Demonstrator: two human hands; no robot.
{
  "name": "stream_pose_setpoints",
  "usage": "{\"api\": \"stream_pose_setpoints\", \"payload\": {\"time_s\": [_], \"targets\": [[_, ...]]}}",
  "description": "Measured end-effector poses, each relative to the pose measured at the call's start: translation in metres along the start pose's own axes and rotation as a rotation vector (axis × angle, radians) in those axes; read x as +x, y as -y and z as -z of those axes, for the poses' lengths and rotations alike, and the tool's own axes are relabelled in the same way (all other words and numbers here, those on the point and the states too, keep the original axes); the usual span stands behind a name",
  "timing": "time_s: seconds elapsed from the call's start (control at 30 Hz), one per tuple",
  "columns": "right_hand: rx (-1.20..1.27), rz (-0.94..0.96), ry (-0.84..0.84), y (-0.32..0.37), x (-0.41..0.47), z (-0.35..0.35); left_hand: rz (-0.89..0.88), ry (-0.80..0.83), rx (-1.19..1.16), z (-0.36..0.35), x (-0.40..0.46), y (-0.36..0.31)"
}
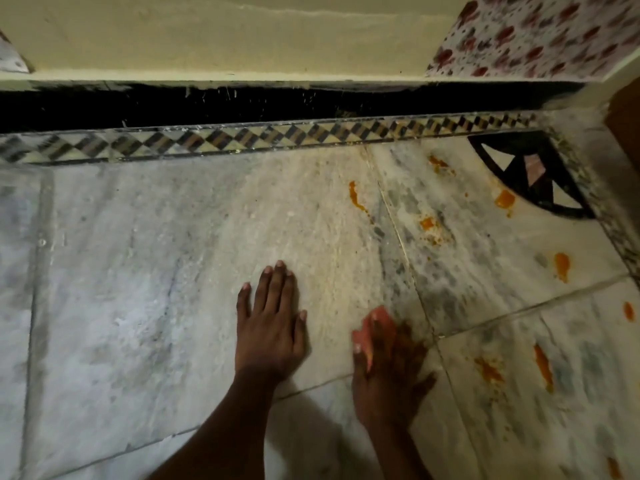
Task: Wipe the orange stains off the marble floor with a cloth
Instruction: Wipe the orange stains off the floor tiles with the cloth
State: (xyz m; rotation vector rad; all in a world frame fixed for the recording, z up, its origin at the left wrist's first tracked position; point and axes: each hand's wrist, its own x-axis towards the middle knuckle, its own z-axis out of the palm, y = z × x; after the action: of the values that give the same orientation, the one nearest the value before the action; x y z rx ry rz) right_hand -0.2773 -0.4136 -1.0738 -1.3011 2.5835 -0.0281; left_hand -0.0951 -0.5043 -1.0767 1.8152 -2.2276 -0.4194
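floor: pale veined marble floor (138,271) | edge: diamond-patterned inlay border (242,138), black skirting (207,102) | wall: cream wall (207,36) | right: red-flowered cloth (536,32) | light: dim

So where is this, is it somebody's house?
Probably a room in a home, seen at floor level. The marble floor has a patterned inlaid border along a painted wall, and a flowered cloth hangs in the corner. Which room it is cannot be told.

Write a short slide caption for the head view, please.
Right hand presses a pink cloth on the marble floor; orange stains remain.
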Motion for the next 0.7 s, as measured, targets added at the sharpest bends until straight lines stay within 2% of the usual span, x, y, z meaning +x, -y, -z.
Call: {"api": "stream_pose_setpoints", "payload": {"time_s": [0.1, 0.17, 0.27, 0.37, 0.4, 0.47, 0.53, 0.6, 0.7], "targets": [[0.074, -0.171, -0.013, 0.019, 0.065, 0.015, -0.002, 0.020, 0.019, -0.001, 0.000, -0.002], [0.111, -0.179, -0.034, 0.051, 0.104, 0.018, -0.008, 0.020, 0.033, -0.002, 0.001, -0.002], [0.065, 0.028, 0.020, 0.086, 0.105, 0.010, -0.009, 0.039, 0.060, -0.002, 0.001, -0.002], [-0.018, 0.269, 0.043, 0.064, 0.056, -0.001, 0.002, 0.043, 0.060, -0.001, -0.001, -0.003], [-0.007, 0.264, 0.030, 0.049, 0.041, -0.002, -0.004, 0.029, 0.058, 0.000, 0.000, -0.002], [0.047, 0.132, 0.011, 0.023, 0.037, 0.005, -0.004, 0.016, 0.050, -0.001, 0.002, -0.002], [0.032, -0.053, 0.015, 0.017, 0.069, 0.012, -0.005, 0.012, 0.038, -0.004, 0.000, -0.001], [0.104, -0.181, 0.007, 0.039, 0.113, 0.016, -0.007, 0.004, 0.034, -0.006, -0.001, -0.001], [0.149, -0.058, -0.031, 0.086, 0.147, 0.015, -0.012, -0.009, -0.012, -0.008, 0.000, 0.005]]}}
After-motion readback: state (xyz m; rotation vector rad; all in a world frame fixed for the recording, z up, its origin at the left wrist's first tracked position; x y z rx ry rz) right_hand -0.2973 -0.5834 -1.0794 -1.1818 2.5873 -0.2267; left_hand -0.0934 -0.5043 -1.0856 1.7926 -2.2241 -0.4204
